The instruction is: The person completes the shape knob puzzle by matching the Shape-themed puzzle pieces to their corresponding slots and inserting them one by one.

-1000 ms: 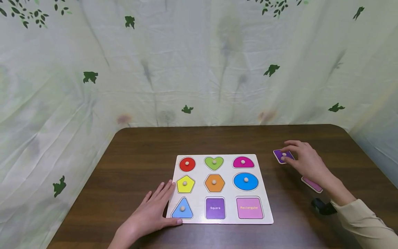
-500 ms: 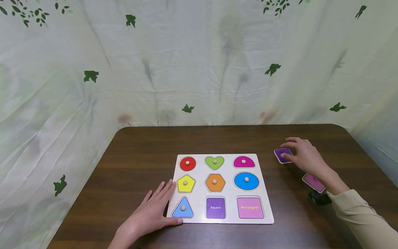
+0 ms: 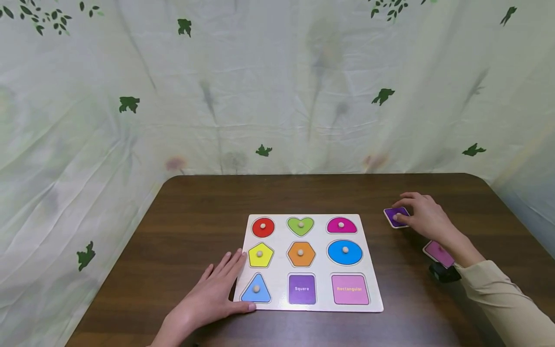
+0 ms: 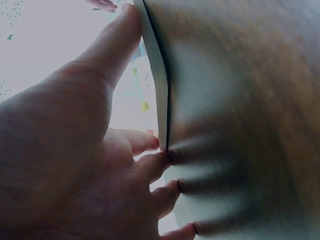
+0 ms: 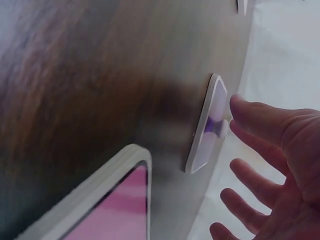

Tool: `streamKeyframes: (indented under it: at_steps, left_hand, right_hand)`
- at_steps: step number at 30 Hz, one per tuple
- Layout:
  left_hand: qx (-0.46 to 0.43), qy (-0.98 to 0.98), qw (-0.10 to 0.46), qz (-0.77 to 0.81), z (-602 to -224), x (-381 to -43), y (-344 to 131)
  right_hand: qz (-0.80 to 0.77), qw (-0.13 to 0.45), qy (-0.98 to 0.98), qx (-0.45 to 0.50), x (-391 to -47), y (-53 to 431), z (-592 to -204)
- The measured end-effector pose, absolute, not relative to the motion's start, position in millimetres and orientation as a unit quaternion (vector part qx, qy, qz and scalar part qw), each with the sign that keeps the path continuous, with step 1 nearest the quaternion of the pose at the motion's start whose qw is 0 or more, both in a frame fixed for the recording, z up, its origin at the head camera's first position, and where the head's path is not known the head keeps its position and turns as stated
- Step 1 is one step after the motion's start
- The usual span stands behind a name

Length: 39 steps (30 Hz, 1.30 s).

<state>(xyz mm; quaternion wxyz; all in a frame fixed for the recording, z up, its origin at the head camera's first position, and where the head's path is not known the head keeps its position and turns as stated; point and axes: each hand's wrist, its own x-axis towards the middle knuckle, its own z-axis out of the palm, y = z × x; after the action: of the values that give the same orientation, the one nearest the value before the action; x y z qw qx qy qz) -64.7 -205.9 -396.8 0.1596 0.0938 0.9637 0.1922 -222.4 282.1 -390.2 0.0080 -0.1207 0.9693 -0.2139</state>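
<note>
A white shape puzzle board (image 3: pixel 321 308) lies on the table. My left hand (image 3: pixel 212 294) rests at its left side, fingers spread along the left edge and thumb on the near left corner; in the left wrist view fingertips touch the board's edge (image 4: pixel 159 85). My right hand (image 3: pixel 427 219) is over a purple square piece (image 3: pixel 390 220) with a small knob (image 5: pixel 224 128). The right wrist view has the thumb and index fingertip close by the knob, not clearly pinching it. A pink rectangular piece (image 3: pixel 439 254) lies under the right wrist.
Knobbed shapes fill the board's upper rows, among them a blue oval (image 3: pixel 338 258); a blue triangle (image 3: pixel 249 296) sits below. Recesses labelled Square (image 3: pixel 302 296) and Rectangular (image 3: pixel 350 298) show no knobs. A black wrist device (image 3: pixel 444 273) is near the pink piece. A patterned curtain (image 3: pixel 282 96) hangs behind.
My right hand has shifted slightly and its thumb now covers the purple piece's knob. More of the pink piece shows beside the wrist. The left hand stays at the board.
</note>
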Motion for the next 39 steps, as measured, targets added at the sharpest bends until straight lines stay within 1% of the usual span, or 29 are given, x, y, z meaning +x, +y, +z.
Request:
streamKeyframes:
  at_steps: [17,25,39]
  left_hand:
    - [0.093,0.963,0.161,0.195,-397.3,-64.4,-204.9]
    - [0.09,0.962,0.166,0.198,-396.5,-64.2,-204.7]
    - [0.093,0.963,0.163,0.194,-398.3,-65.0,-206.0]
  right_hand:
    - [-0.222,0.004,0.968,-0.121,-224.7,287.8,-396.4]
    - [-0.225,0.011,0.965,-0.131,-225.6,294.9,-394.3]
    - [-0.233,-0.021,0.962,-0.145,-221.8,295.4,-399.1]
